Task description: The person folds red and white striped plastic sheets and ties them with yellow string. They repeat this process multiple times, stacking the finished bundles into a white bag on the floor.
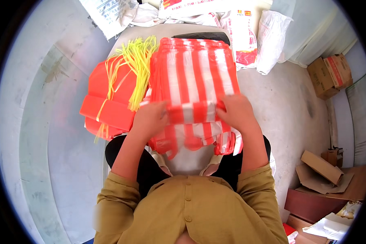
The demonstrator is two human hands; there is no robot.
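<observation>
A stack of red and white striped plastic carrier bags (pixel 198 73) lies before me, its handle ends towards my knees. My left hand (pixel 151 119) grips the left side of a folded band of the striped plastic, and my right hand (pixel 236 111) grips its right side; both are slightly blurred. The band lies across the stack between my hands. Left of the stack are plain red bags (pixel 109 113), folded and tied with a thin yellow strip. A bunch of yellow plastic ties (pixel 137 70) rests on them, against the striped stack.
A black plastic item (pixel 201 36) lies behind the stack. White printed sacks (pixel 242 36) stand at the far edge. Cardboard boxes (pixel 329 74) sit at the right wall, with opened cardboard (pixel 321 172) on a dark red box (pixel 311 206) at the lower right.
</observation>
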